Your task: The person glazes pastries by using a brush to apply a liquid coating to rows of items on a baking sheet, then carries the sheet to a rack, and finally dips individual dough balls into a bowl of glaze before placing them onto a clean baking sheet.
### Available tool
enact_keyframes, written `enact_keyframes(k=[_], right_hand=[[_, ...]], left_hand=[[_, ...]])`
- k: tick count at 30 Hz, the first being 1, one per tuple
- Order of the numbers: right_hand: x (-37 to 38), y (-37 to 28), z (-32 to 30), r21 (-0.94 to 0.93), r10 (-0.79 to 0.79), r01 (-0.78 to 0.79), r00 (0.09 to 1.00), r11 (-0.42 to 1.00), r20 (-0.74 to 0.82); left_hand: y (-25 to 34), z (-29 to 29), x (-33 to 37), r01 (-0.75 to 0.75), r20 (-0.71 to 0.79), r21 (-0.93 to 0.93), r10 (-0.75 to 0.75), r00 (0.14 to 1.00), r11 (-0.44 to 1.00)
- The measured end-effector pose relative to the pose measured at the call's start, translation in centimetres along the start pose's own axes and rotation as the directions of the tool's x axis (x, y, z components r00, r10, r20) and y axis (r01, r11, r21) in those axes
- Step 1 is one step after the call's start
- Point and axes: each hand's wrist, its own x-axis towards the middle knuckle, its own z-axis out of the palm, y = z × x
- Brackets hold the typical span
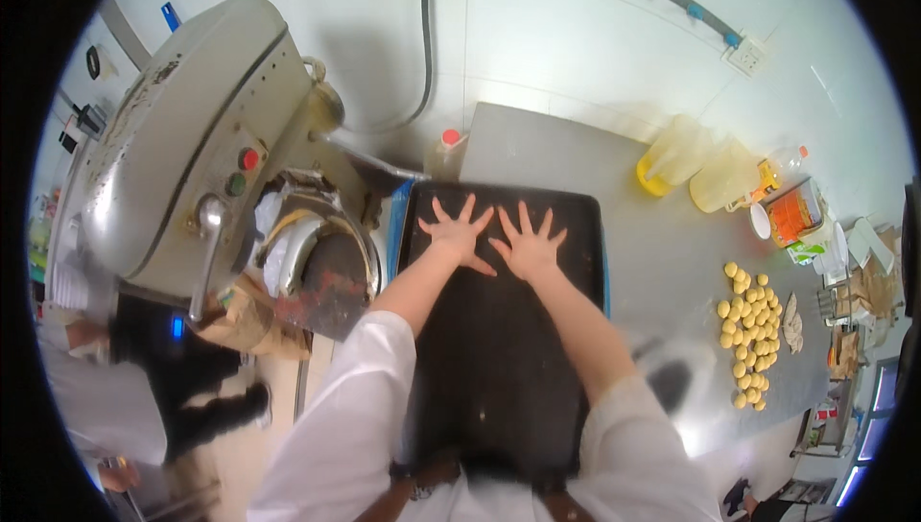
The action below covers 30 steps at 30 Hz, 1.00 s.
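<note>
Both of my hands lie spread over the far half of a dark baking tray. My left hand has its fingers fanned out near the tray's far left. Beside it on the right, my right hand is likewise flat with fingers apart. Neither holds anything, and the thumbs point toward each other with a small gap. Blue edging shows along the tray's left side. White sleeves reach up my forearms.
A large mixer with a bowl stands at left. Small yellow dough balls lie on the steel table at right. Behind them are yellow-tinted jugs and an orange tub. A person stands at lower left.
</note>
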Motion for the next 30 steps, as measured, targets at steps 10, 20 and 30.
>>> enact_keyframes(k=[10, 20, 30], right_hand=[[0.0, -1.1, -0.4, 0.043, 0.097, -0.098, 0.995, 0.994, 0.012], [-1.6, 2.8, 0.1, 0.067, 0.036, -0.034, 0.999, 0.997, -0.024], [-2.3, 4.6, 0.0, 0.081, 0.054, -0.054, 0.999, 0.995, 0.004]], left_hand=[[0.7, -0.4, 0.6, 0.04, 0.014, -0.006, -0.04, 0.999, 0.999], [-1.1, 2.7, -0.9, 0.023, -0.126, -0.021, -0.025, 0.992, 1.0], [-2.7, 3.4, -1.8, -0.008, -0.141, -0.012, 0.007, 0.99, 1.0]])
